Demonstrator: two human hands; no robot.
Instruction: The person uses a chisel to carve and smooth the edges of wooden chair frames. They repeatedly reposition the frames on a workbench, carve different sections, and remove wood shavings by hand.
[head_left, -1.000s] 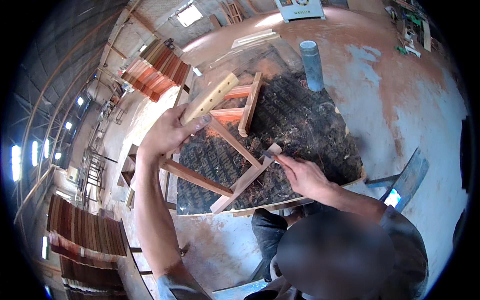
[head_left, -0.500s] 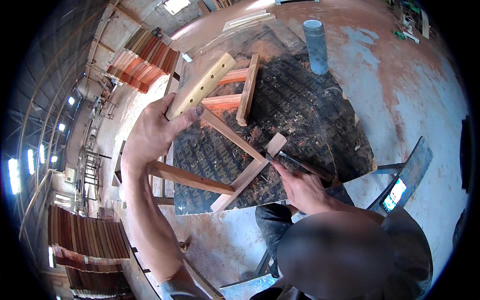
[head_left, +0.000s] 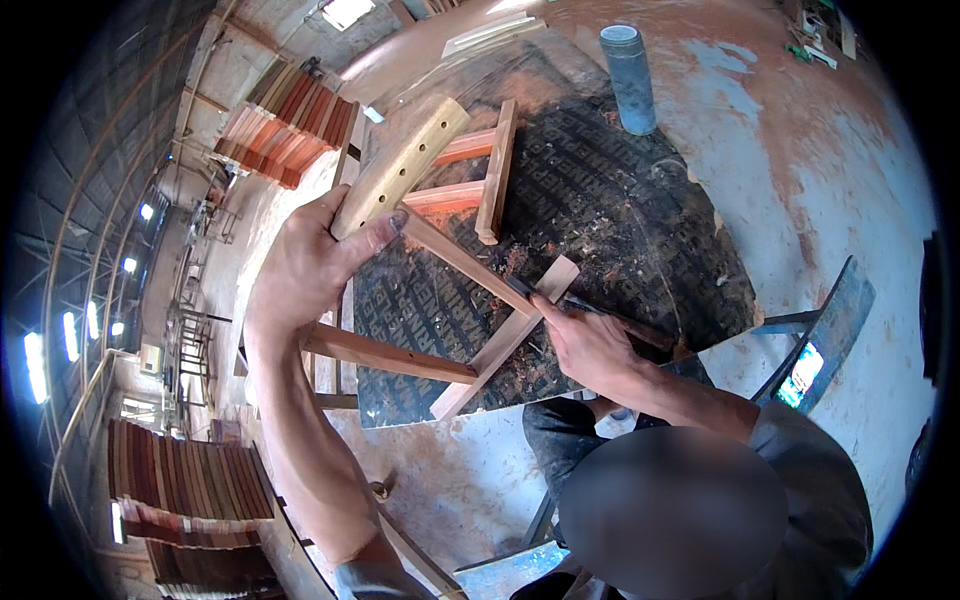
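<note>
Mid-frame, the right grip point(head_left: 595, 352), pinching a dark sliver point(head_left: 519, 287), has shifted onto the wooden rail's point(head_left: 460, 257) end, apparently being worked; the left grip point(head_left: 302, 270) clasps the drilled post point(head_left: 412, 160).

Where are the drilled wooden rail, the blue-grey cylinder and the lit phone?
Drilled wooden rail point(head_left: 411, 161): head view, the middle of its pale face, between holes.
Blue-grey cylinder point(head_left: 630, 85): head view, midway down its side.
Lit phone point(head_left: 800, 377): head view, on its glowing screen.
</note>
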